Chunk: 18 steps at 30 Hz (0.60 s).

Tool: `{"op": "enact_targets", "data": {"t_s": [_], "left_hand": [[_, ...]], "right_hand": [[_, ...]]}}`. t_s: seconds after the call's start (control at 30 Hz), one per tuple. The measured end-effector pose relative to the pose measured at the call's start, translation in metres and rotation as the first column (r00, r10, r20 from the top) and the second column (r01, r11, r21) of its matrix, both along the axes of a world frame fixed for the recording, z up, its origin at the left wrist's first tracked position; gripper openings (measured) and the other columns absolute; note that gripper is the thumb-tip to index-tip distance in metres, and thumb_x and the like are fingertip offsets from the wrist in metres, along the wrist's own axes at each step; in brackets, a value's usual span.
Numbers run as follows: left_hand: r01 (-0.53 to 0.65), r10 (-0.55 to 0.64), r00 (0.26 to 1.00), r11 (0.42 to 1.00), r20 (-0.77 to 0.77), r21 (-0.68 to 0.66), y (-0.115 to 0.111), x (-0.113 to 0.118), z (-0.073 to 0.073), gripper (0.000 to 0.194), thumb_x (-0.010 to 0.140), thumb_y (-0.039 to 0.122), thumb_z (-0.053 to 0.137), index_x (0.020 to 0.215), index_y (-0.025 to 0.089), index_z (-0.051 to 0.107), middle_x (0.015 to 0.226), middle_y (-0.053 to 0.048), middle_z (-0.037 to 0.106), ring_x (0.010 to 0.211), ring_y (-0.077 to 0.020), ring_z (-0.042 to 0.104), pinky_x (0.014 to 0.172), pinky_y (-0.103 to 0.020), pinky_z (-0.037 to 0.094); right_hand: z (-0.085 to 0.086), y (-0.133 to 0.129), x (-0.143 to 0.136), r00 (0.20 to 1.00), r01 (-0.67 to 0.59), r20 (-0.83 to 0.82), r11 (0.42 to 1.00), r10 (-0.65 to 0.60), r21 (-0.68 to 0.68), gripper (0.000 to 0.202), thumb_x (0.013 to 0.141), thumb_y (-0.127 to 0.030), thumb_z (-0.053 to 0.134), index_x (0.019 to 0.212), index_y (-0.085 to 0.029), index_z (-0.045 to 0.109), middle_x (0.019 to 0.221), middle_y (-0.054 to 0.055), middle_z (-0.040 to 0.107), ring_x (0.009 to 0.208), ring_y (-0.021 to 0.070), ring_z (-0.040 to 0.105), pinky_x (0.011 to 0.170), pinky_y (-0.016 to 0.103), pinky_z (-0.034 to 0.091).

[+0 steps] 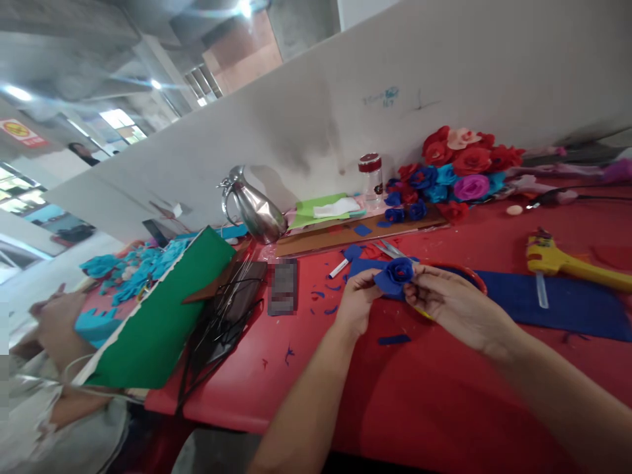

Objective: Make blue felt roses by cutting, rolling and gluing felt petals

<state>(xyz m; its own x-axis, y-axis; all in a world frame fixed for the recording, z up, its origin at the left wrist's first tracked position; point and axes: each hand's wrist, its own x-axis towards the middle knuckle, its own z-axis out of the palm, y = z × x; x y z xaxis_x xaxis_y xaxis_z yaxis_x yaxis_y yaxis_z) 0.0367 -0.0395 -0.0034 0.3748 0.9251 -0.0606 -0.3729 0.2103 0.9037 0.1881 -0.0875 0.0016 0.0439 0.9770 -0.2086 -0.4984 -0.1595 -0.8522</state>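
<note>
A blue fabric or paper rose [396,274] with a coiled centre is held up between both hands over the red table. My left hand [359,296] pinches a petal at its left edge. On the other side, the fingers of my right hand [439,296] are closed on the flower's right and lower edge. Blue sheet material [513,296] lies flat behind and to the right of the hands. Scissors [388,248] with red handles rest just behind the flower, partly hidden by it. A small blue strip [394,340] lies on the table below the hands.
A yellow glue gun [557,260] lies at right. Finished flowers [464,164] heap against the wall, beside a lidded glass jar [370,174]. A steel jug [254,207], a phone [283,287] and a green board [168,316] stand or lie leftward. Another person's arm [74,401] shows at left.
</note>
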Motion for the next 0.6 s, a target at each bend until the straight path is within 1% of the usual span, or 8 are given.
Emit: {"op": "enact_targets", "data": {"t_s": [0.17, 0.27, 0.33, 0.43, 0.5, 0.6], "left_hand": [[0.016, -0.014, 0.998, 0.999, 0.055, -0.050, 0.002, 0.001, -0.003, 0.013, 0.050, 0.019, 0.079, 0.056, 0.016, 0.068, 0.062, 0.000, 0.065, 0.063, -0.0123, 0.053, 0.072, -0.027, 0.042], [0.021, -0.012, 0.994, 0.996, 0.112, -0.082, 0.004, 0.001, -0.005, 0.016, 0.047, 0.016, 0.080, 0.056, 0.017, 0.067, 0.058, 0.001, 0.064, 0.061, -0.0122, 0.053, 0.070, -0.027, 0.043], [0.029, -0.010, 0.990, 0.991, 0.141, -0.131, 0.005, 0.001, -0.006, 0.018, 0.046, 0.014, 0.081, 0.056, 0.017, 0.066, 0.056, 0.002, 0.062, 0.059, -0.0113, 0.052, 0.068, -0.027, 0.042], [0.036, -0.002, 0.986, 0.979, 0.165, -0.200, 0.005, -0.001, -0.009, 0.023, 0.044, 0.011, 0.081, 0.060, 0.017, 0.065, 0.060, 0.002, 0.064, 0.059, -0.0107, 0.052, 0.069, -0.027, 0.042], [0.045, -0.011, 0.987, 0.977, 0.160, -0.210, 0.005, -0.002, -0.011, 0.024, 0.046, 0.011, 0.081, 0.063, 0.017, 0.065, 0.062, 0.002, 0.064, 0.060, -0.0108, 0.053, 0.071, -0.028, 0.043], [0.072, -0.049, 0.991, 0.981, 0.128, -0.181, 0.005, -0.002, -0.010, 0.022, 0.048, 0.012, 0.080, 0.064, 0.016, 0.066, 0.063, 0.001, 0.064, 0.061, -0.0115, 0.053, 0.071, -0.029, 0.042]], "right_hand": [[0.002, 0.000, -0.004, 0.994, -0.021, -0.104, 0.998, 0.015, -0.058, 0.030, 0.055, -0.037, 0.089, 0.069, -0.024, 0.066, 0.065, -0.002, 0.066, 0.062, 0.0154, 0.063, 0.061, 0.030, 0.054], [0.005, 0.000, -0.008, 0.988, -0.033, -0.152, 0.999, 0.028, -0.029, 0.031, 0.052, -0.032, 0.091, 0.068, -0.024, 0.066, 0.066, -0.003, 0.066, 0.063, 0.0133, 0.062, 0.063, 0.028, 0.052], [0.007, -0.001, -0.012, 0.983, -0.027, -0.182, 1.000, 0.027, 0.001, 0.031, 0.050, -0.029, 0.092, 0.068, -0.023, 0.067, 0.070, -0.004, 0.067, 0.065, 0.0124, 0.062, 0.064, 0.026, 0.051], [0.011, -0.002, -0.016, 0.972, -0.025, -0.232, 0.999, 0.029, 0.020, 0.031, 0.049, -0.025, 0.092, 0.070, -0.023, 0.070, 0.072, -0.004, 0.068, 0.065, 0.0103, 0.060, 0.062, 0.023, 0.047], [0.013, -0.003, -0.018, 0.966, -0.045, -0.254, 0.999, 0.048, 0.019, 0.032, 0.047, -0.023, 0.093, 0.070, -0.023, 0.071, 0.069, -0.005, 0.067, 0.064, 0.0090, 0.058, 0.061, 0.021, 0.045], [0.017, -0.004, -0.018, 0.957, -0.062, -0.282, 0.998, 0.060, 0.001, 0.031, 0.045, -0.025, 0.094, 0.067, -0.021, 0.072, 0.062, -0.005, 0.064, 0.060, 0.0076, 0.056, 0.060, 0.020, 0.043]]}}
